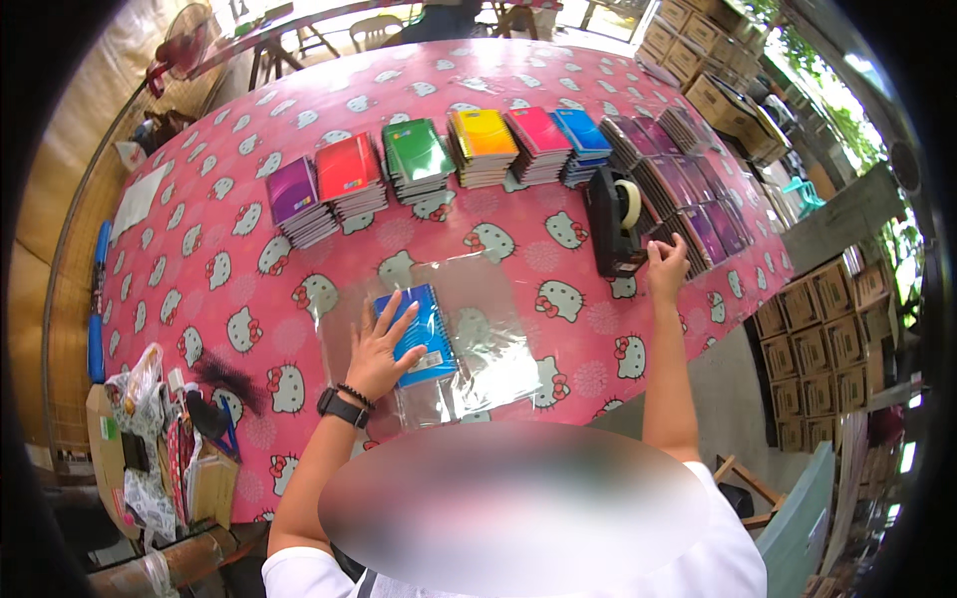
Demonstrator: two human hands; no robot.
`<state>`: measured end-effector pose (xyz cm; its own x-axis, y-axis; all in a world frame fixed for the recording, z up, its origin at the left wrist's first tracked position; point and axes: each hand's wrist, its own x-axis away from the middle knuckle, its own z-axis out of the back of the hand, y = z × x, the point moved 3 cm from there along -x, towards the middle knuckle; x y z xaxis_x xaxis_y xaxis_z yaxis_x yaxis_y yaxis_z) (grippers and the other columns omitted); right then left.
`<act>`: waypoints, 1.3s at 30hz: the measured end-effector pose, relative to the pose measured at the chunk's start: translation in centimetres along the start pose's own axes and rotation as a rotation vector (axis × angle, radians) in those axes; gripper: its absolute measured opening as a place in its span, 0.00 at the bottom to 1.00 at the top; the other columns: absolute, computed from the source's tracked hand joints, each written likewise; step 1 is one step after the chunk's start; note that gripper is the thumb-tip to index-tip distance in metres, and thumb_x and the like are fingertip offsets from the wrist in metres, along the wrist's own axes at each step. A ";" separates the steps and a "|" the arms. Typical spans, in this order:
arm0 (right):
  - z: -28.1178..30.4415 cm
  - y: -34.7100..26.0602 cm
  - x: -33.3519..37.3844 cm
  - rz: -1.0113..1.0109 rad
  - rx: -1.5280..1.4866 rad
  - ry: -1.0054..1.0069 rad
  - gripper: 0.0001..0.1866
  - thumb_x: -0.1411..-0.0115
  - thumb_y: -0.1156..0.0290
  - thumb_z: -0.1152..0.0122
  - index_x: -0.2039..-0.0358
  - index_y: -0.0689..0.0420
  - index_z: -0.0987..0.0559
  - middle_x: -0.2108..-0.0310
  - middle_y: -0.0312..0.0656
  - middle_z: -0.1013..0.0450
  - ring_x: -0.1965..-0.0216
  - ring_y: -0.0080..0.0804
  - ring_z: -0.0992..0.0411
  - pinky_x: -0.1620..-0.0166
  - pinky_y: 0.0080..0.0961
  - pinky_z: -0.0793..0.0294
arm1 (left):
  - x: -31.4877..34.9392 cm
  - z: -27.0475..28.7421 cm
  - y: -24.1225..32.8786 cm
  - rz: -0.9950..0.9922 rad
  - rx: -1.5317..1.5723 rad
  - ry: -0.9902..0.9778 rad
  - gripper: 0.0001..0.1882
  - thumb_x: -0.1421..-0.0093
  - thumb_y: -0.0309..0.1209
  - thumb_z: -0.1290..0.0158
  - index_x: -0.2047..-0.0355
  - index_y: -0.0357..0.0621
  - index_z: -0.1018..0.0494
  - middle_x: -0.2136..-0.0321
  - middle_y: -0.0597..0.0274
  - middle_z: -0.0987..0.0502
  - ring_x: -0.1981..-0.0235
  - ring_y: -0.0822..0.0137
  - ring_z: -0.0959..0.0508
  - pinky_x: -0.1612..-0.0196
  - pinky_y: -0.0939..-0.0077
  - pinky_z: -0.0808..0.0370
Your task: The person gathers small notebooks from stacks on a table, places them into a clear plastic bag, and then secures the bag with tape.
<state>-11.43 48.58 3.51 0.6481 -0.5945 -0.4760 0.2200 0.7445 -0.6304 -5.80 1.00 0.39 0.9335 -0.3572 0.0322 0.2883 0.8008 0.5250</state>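
head: our left hand [376, 351], fingers apart, touches a blue notebook [431, 344]; our right hand [668, 263] (grip unclear) flanks a tape dispenser [606, 224].

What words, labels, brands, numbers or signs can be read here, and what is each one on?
None reads clearly enough to quote.
Blue notebook, under the left hand: white label, print too small.
Stacked notebooks: small cover marks, too small.
Tape dispenser: small pale marking near its front end, too small.
Cartons at right: dark print, too blurred.
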 end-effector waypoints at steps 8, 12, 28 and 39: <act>-2.3 0.3 -1.8 -0.113 -0.661 -0.322 0.25 0.50 0.75 0.36 0.53 0.68 0.34 0.72 0.42 0.25 0.69 0.25 0.27 0.62 0.18 0.30 | 0.0 -0.2 -1.0 0.009 -0.019 -0.011 0.34 0.46 0.52 0.50 0.39 0.68 0.46 0.35 0.73 0.57 0.35 0.47 0.61 0.41 0.36 0.61; -0.4 1.5 3.5 -0.298 -0.665 -0.186 0.21 0.51 0.79 0.38 0.56 0.66 0.32 0.72 0.40 0.27 0.70 0.24 0.28 0.66 0.17 0.30 | 0.4 -0.6 -1.6 0.027 -0.012 0.001 0.36 0.47 0.54 0.51 0.39 0.67 0.48 0.35 0.73 0.57 0.35 0.47 0.61 0.41 0.36 0.61; -10.1 -24.8 20.5 0.442 0.201 -0.998 0.28 0.61 0.50 0.29 0.69 0.60 0.27 0.73 0.46 0.25 0.66 0.38 0.25 0.63 0.34 0.28 | -0.7 -1.1 -2.2 -0.022 0.218 0.115 0.47 0.55 0.50 0.41 0.37 0.57 0.51 0.36 0.67 0.52 0.36 0.46 0.56 0.41 0.40 0.54; -7.2 -15.8 24.1 -0.104 -0.719 -1.190 0.20 0.43 0.76 0.48 0.49 0.60 0.32 0.68 0.41 0.26 0.70 0.23 0.29 0.68 0.21 0.29 | 6.5 -4.5 -2.7 0.071 0.834 0.413 0.27 0.44 0.25 0.58 0.43 0.36 0.42 0.46 0.46 0.36 0.45 0.56 0.34 0.43 0.66 0.39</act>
<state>-4.57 20.29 -2.41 0.9555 0.2453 0.1642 0.1214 0.1805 -0.9761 0.47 -1.27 -4.66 0.9910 0.0068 -0.1334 0.1308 0.1526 0.9796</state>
